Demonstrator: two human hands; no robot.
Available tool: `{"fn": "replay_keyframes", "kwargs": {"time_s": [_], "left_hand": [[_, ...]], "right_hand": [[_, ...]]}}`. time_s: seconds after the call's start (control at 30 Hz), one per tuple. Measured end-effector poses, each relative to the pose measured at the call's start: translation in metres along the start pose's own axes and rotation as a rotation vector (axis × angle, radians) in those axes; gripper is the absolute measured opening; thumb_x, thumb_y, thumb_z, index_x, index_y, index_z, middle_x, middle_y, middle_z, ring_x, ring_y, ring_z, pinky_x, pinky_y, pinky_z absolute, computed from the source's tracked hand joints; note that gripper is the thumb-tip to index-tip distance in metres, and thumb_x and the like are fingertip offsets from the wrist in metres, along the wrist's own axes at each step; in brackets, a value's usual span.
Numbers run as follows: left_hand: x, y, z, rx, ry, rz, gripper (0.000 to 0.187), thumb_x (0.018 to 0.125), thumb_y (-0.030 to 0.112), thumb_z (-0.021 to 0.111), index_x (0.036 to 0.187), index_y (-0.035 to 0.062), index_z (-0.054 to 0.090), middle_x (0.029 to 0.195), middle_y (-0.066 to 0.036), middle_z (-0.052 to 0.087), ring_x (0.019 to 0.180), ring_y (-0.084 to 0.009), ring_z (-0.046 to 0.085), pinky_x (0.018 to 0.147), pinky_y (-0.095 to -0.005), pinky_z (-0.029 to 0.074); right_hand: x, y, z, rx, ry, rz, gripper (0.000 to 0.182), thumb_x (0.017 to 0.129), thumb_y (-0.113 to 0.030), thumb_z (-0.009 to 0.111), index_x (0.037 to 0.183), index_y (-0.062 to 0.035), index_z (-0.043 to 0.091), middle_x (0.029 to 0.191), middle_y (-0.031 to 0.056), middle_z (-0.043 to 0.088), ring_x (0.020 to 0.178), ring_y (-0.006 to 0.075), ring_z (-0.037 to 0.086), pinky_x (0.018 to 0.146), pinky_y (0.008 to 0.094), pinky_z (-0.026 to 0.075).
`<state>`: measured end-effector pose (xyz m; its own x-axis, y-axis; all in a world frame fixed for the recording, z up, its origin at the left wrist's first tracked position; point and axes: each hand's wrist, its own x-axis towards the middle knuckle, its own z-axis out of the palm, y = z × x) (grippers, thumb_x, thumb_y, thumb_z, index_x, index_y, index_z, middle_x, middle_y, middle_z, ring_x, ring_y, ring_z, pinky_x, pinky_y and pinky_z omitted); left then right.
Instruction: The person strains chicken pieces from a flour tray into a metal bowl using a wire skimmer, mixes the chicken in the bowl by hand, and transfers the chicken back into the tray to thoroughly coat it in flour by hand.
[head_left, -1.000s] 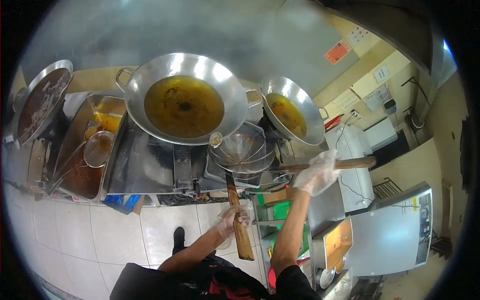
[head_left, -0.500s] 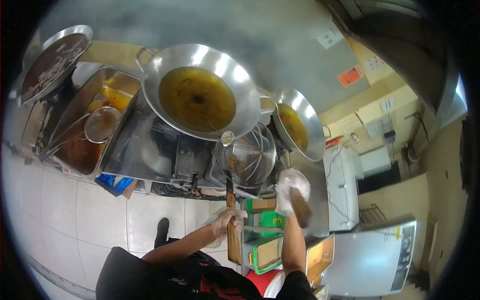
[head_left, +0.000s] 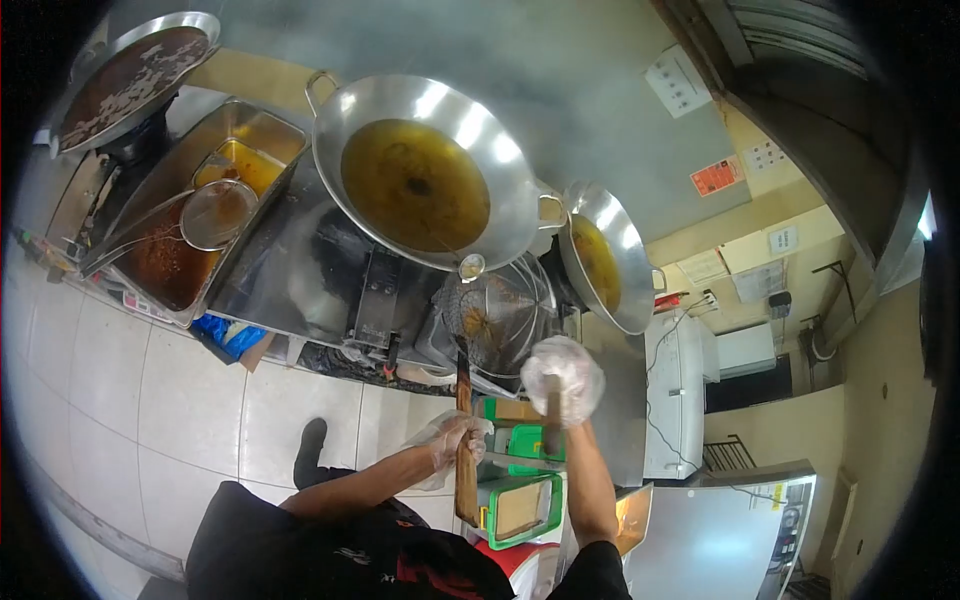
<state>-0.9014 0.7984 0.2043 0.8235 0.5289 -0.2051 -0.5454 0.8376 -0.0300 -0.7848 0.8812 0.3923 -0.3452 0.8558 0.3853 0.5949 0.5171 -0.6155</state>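
The wire skimmer (head_left: 497,312), a round steel mesh basket on a long wooden handle, rests at the stove's front edge below the big oil-filled wok (head_left: 425,180). The gloved left hand (head_left: 452,440) is clamped around that handle. The gloved right hand (head_left: 563,377) grips a second wooden stick (head_left: 551,428).

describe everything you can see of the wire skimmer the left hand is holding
The wire skimmer is a round, shallow basket of thin metal wire on a long wooden handle. Its basket sits low between the big wok and the smaller wok, with a few brownish bits caught in the mesh. The handle points back toward the person, where the gloved left hand has a grip on it near its end.
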Motion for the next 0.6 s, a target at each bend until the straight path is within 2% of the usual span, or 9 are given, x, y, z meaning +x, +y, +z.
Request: {"fn": "replay_keyframes", "kwargs": {"time_s": [0.03,0.1,0.17,0.23,0.3,0.4,0.47,0.53,0.6], "left_hand": [[0.001,-0.001,-0.008,0.005,-0.002,0.003,0.016,0.080,0.021,0.055,0.070,0.0124,0.046,0.054,0.006,0.037,0.044,-0.0065,0.039,0.045,-0.0226,0.036],[0.004,-0.004,-0.019,-0.125,-0.114,0.008,0.015,0.079,0.021,0.055,0.071,0.0112,0.047,0.054,0.006,0.039,0.044,-0.0071,0.040,0.045,-0.0233,0.037],[0.006,0.004,-0.012,-0.045,-0.045,0.014,0.018,0.080,0.022,0.054,0.067,0.0112,0.046,0.051,0.004,0.037,0.042,-0.0087,0.040,0.043,-0.0244,0.037],[0.003,0.003,-0.004,-0.046,0.014,0.015,0.018,0.080,0.024,0.053,0.071,0.0095,0.047,0.050,0.003,0.037,0.041,-0.0101,0.040,0.041,-0.0250,0.038],[-0.005,0.011,0.007,-0.030,0.011,-0.001,0.018,0.080,0.024,0.053,0.073,0.0088,0.048,0.050,0.002,0.037,0.041,-0.0101,0.040,0.041,-0.0248,0.037],[-0.013,0.017,0.004,-0.038,0.066,-0.040,0.019,0.083,0.026,0.051,0.080,0.0074,0.049,0.052,0.002,0.039,0.042,-0.0101,0.040,0.042,-0.0241,0.037],[-0.015,0.010,0.004,-0.237,-0.167,0.137,0.027,0.085,0.031,0.046,0.092,0.0056,0.052,0.054,0.002,0.040,0.045,-0.0097,0.041,0.046,-0.0236,0.038],[-0.019,-0.010,0.006,-0.180,-0.050,0.173,0.033,0.086,0.034,0.045,0.100,0.0050,0.052,0.055,0.002,0.040,0.046,-0.0095,0.040,0.047,-0.0232,0.037],[-0.010,-0.045,-0.005,-0.086,0.046,0.173,0.040,0.087,0.038,0.043,0.107,0.0045,0.052,0.056,0.002,0.040,0.047,-0.0092,0.040,0.049,-0.0228,0.037]], "right_hand": [[-0.001,-0.001,-0.005,0.133,0.038,0.098,0.034,0.079,-0.027,0.054,0.101,-0.0007,0.053,0.097,0.0071,0.058,0.086,0.0186,0.057,0.074,0.0312,0.047],[-0.010,0.029,-0.014,0.329,0.295,0.009,0.032,0.079,-0.022,0.059,0.096,0.0038,0.056,0.094,0.0119,0.059,0.078,0.0178,0.058,0.072,0.0294,0.049],[-0.011,0.007,-0.011,0.494,0.284,0.238,0.023,0.077,-0.018,0.058,0.091,0.0001,0.059,0.092,0.0093,0.060,0.079,0.0167,0.058,0.073,0.0265,0.048],[-0.002,-0.014,0.001,-0.098,0.092,-0.015,0.019,0.076,-0.015,0.055,0.091,-0.0053,0.060,0.091,0.0066,0.061,0.084,0.0182,0.058,0.078,0.0277,0.046],[-0.015,-0.012,-0.006,-0.183,0.178,0.047,0.014,0.078,-0.015,0.053,0.088,-0.0069,0.060,0.089,0.0061,0.061,0.083,0.0204,0.057,0.077,0.0318,0.045],[-0.028,-0.026,-0.075,0.088,0.720,0.056,0.008,0.082,-0.014,0.051,0.077,-0.0074,0.052,0.070,0.0037,0.051,0.064,0.0159,0.049,0.057,0.0250,0.040],[-0.052,-0.067,-0.121,0.341,0.873,-0.183,0.018,0.086,-0.015,0.049,0.069,-0.0099,0.043,0.057,-0.0003,0.040,0.050,0.0093,0.038,0.040,0.0214,0.029],[-0.110,-0.080,-0.157,0.289,1.109,-0.309,0.029,0.088,-0.016,0.045,0.061,-0.0110,0.035,0.049,-0.0027,0.029,0.043,0.0074,0.025,0.037,0.0216,0.017],[-0.178,-0.110,-0.192,0.243,1.253,-0.351,0.031,0.088,-0.017,0.043,0.060,-0.0111,0.033,0.049,-0.0024,0.028,0.042,0.0072,0.024,0.037,0.0210,0.018]]}}
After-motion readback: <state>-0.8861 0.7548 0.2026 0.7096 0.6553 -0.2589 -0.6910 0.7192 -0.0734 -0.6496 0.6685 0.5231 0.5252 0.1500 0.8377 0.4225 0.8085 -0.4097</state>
